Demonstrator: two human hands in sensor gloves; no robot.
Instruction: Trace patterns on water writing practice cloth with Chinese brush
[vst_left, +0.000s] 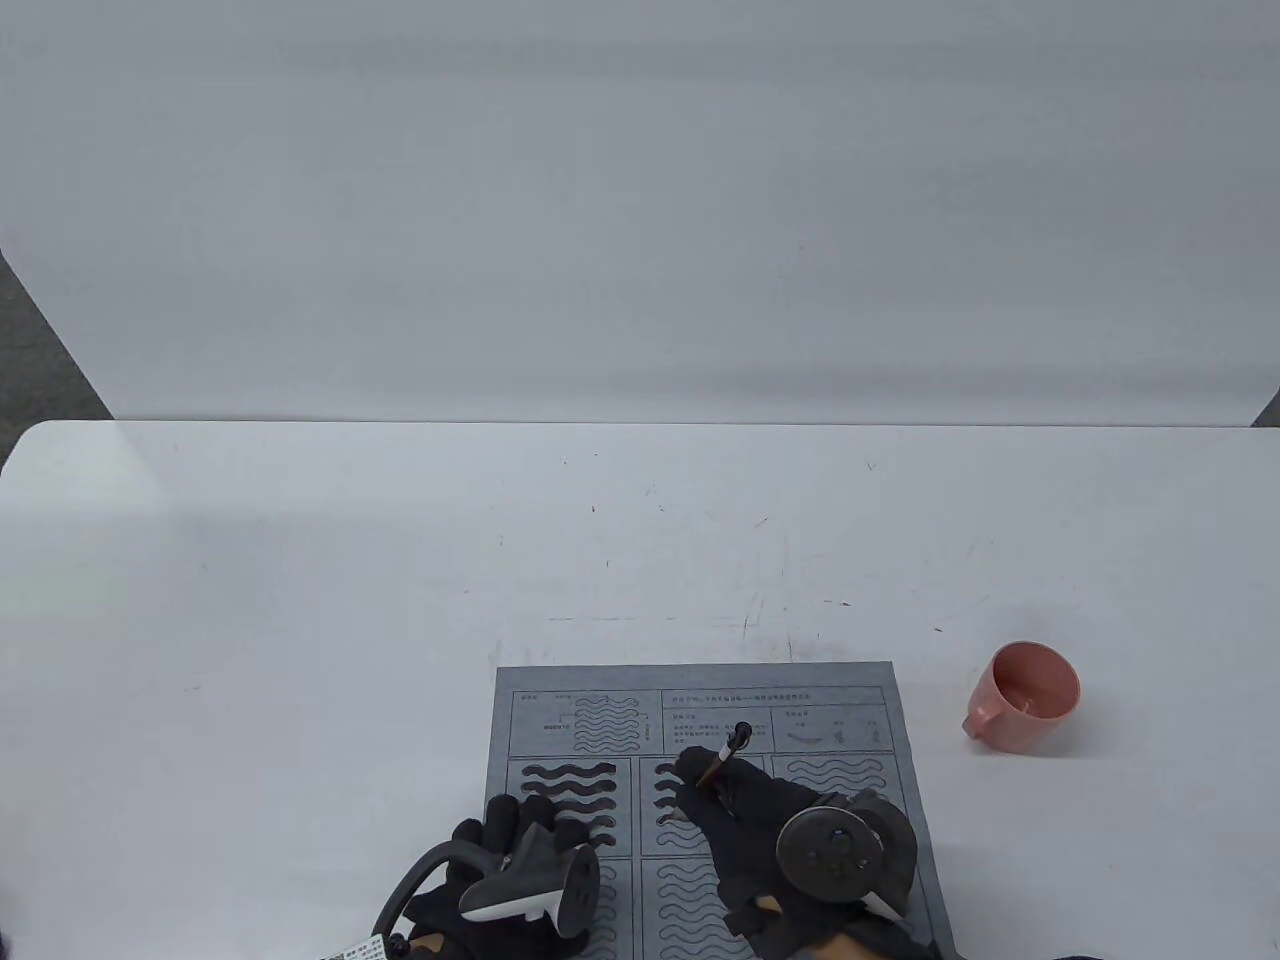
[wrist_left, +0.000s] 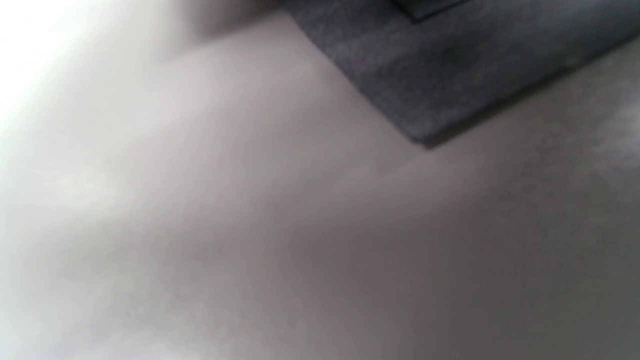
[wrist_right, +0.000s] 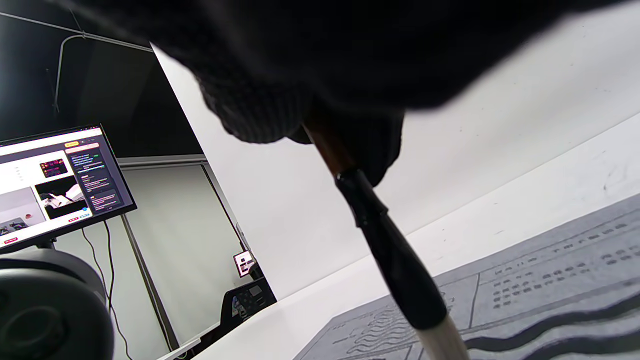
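Behind right hand, perhaps brush tip

Practice cloth: matt grey woven-looking fabric w/ printed wavy lines, slightly fuzzy up close. Brush: glossy black ferrule, brown wood-like handle, pale smooth lower part; gloves on right hand & left hand are black knit. Table: smooth white, scuffed; cup: matt pink plastic-looking.

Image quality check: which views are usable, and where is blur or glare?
Table view: sharp, evenly lit, cloth patterns legible. Left wrist view: out of focus throughout, blown-out glare top left, only a cloth corner recognisable. Right wrist view: brush fairly sharp, right hand a blurred dark mass.
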